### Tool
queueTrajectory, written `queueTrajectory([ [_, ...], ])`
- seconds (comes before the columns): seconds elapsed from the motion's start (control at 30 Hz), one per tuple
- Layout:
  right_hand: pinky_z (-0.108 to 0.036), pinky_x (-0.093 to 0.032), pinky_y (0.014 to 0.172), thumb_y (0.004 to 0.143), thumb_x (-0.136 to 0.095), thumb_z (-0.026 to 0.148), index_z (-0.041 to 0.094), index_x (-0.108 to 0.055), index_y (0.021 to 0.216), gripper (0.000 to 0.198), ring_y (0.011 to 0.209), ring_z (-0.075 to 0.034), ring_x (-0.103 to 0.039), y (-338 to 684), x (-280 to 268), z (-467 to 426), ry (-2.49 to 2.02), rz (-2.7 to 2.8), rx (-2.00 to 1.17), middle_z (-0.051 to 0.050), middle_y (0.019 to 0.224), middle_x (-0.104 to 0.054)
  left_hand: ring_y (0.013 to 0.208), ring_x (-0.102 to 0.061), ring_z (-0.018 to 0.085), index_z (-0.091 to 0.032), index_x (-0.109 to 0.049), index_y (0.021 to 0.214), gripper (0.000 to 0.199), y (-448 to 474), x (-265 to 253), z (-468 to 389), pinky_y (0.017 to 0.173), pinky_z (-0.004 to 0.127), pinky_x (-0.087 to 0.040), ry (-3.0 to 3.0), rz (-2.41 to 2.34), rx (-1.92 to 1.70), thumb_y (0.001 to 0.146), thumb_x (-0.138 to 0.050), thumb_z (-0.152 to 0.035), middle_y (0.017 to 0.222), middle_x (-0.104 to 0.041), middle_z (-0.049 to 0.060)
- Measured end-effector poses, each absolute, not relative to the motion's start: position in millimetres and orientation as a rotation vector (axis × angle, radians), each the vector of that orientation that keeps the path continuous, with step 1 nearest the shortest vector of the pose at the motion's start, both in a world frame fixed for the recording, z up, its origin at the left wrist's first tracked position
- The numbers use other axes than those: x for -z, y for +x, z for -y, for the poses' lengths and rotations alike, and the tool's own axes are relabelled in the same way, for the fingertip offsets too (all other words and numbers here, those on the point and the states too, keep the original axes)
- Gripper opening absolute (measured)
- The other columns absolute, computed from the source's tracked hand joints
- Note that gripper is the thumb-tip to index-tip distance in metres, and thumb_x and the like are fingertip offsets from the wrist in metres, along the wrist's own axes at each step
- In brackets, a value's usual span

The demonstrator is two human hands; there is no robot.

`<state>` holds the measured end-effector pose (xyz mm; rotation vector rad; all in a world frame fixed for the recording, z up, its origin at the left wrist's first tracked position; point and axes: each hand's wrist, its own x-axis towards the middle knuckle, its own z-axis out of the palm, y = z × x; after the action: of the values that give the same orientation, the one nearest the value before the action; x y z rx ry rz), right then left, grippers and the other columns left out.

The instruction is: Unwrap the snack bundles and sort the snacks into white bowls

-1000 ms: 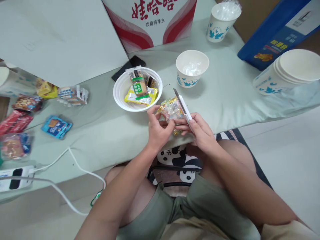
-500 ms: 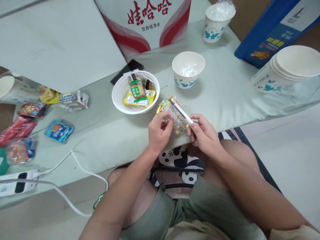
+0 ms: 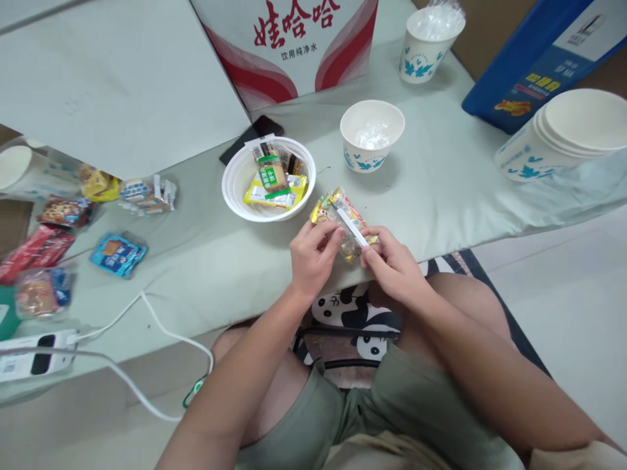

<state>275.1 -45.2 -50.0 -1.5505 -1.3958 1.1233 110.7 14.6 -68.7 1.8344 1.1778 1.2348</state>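
Observation:
At the table's front edge, a yellow and clear plastic snack packet (image 3: 321, 210) lies under both my hands. My right hand (image 3: 396, 266) grips a slim white utility knife (image 3: 351, 227) between thumb and fingers. The knife slants across the packet, its thin dark tip toward the packet's far left end. My left hand (image 3: 313, 258) pinches the near left side of the packet, thumb and forefinger close beside the knife. The packet's lower edge is partly hidden by my fingers. Just beyond my left hand stands a white bowl (image 3: 230, 189) with several wrapped snacks inside.
A paper cup (image 3: 365, 163) holding clear plastic stands behind the packet. Stacked cups (image 3: 519, 156) lean at the right near a blue container (image 3: 514, 72). Wrapped snacks, including a blue packet (image 3: 117, 254), lie at left. A white cable (image 3: 171, 336) crosses the front edge.
My right hand has shifted slightly left with the utility knife, which now shows more of its white side. My left hand stays at the packet. The view has moved a little.

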Motion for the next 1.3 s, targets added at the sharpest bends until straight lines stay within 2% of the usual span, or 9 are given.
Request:
queueTrajectory([
  [0.1, -0.030, -0.036, 0.056, 0.098, -0.051, 0.040, 0.024, -0.055, 0.117, 0.025, 0.053, -0.014, -0.051, 274, 51, 46, -1.558, 1.399, -1.126, 0.004, 0.067, -0.065, 0.065, -0.061, 0.009, -0.023, -0.065, 0.104, 0.019, 113, 74, -14, 0.060, 0.021, -0.052, 1.733, -1.168, -1.274, 0.096, -0.064, -0.040, 0.088, -0.066, 0.000],
  [0.2, -0.030, -0.037, 0.057, 0.098, -0.049, 0.039, 0.024, -0.054, 0.117, 0.025, 0.052, -0.013, -0.049, 274, 49, 48, -1.526, 1.390, -1.115, 0.004, 0.068, -0.066, 0.057, -0.058, 0.005, -0.028, -0.047, 0.118, 0.033, 116, 80, -13, 0.052, 0.017, -0.050, 1.540, -1.109, -1.346, 0.094, -0.068, -0.038, 0.092, -0.065, -0.004],
  [0.27, -0.029, -0.038, 0.057, 0.098, -0.047, 0.038, 0.023, -0.054, 0.117, 0.025, 0.051, -0.013, -0.049, 274, 47, 50, -1.504, 1.403, -1.090, 0.005, 0.068, -0.066, 0.056, -0.058, 0.004, -0.029, -0.042, 0.117, 0.038, 118, 81, -13, 0.052, 0.015, -0.051, 1.505, -1.077, -1.372, 0.094, -0.069, -0.040, 0.090, -0.064, -0.005],
  [0.7, -0.029, -0.043, 0.061, 0.097, -0.045, 0.036, 0.024, -0.063, 0.119, 0.030, 0.053, -0.014, -0.055, 304, 32, 75, -1.705, 1.621, -1.014, 0.005, 0.065, -0.065, 0.062, -0.062, 0.006, -0.029, -0.037, 0.110, 0.048, 112, 59, -13, 0.050, 0.015, -0.053, 1.420, -1.088, -1.541, 0.088, -0.073, -0.052, 0.091, -0.061, -0.004],
  [0.77, -0.029, -0.043, 0.060, 0.096, -0.045, 0.036, 0.023, -0.064, 0.115, 0.030, 0.054, -0.015, -0.057, 313, 31, 82, -1.730, 1.667, -1.002, 0.003, 0.066, -0.068, 0.063, -0.062, 0.007, -0.030, -0.036, 0.110, 0.051, 109, 56, -13, 0.051, 0.016, -0.053, 1.378, -1.112, -1.541, 0.087, -0.074, -0.054, 0.092, -0.060, -0.003],
  [0.83, -0.030, -0.043, 0.060, 0.093, -0.048, 0.036, 0.022, -0.067, 0.102, 0.026, 0.057, -0.016, -0.060, 323, 31, 90, -1.754, 1.686, -0.972, 0.001, 0.068, -0.070, 0.066, -0.062, 0.007, -0.030, -0.034, 0.111, 0.055, 107, 54, -14, 0.052, 0.017, -0.054, 1.340, -1.139, -1.537, 0.085, -0.074, -0.058, 0.096, -0.059, -0.002],
  [0.97, -0.032, -0.043, 0.060, 0.086, -0.050, 0.035, 0.024, -0.064, 0.078, 0.020, 0.059, -0.019, -0.058, 348, 32, 99, -1.881, 1.491, -0.734, -0.001, 0.063, -0.064, 0.071, -0.061, 0.008, -0.030, -0.032, 0.107, 0.059, 108, 54, -9, 0.053, 0.019, -0.054, 1.278, -1.144, -1.504, 0.081, -0.075, -0.063, 0.101, -0.055, -0.001],
  [1.13, -0.039, -0.047, 0.073, 0.082, -0.054, 0.034, 0.023, -0.065, 0.085, 0.015, 0.077, -0.024, -0.060, 364, 45, 72, -2.095, 1.306, -0.283, -0.007, 0.082, -0.066, 0.062, -0.059, 0.007, -0.028, -0.028, 0.097, 0.054, 118, 54, 8, 0.051, 0.020, -0.053, 1.234, -1.129, -1.265, 0.084, -0.074, -0.053, 0.094, -0.050, -0.003],
  [1.3, -0.045, -0.047, 0.086, 0.089, -0.051, 0.037, 0.018, -0.072, 0.101, 0.031, 0.097, -0.032, -0.061, 354, 63, 33, -2.173, 1.511, -0.128, -0.015, 0.098, -0.068, 0.065, -0.062, 0.011, -0.027, -0.030, 0.098, 0.043, 120, 52, 20, 0.057, 0.024, -0.053, 1.357, -1.232, -0.985, 0.087, -0.068, -0.046, 0.090, -0.054, -0.002],
])
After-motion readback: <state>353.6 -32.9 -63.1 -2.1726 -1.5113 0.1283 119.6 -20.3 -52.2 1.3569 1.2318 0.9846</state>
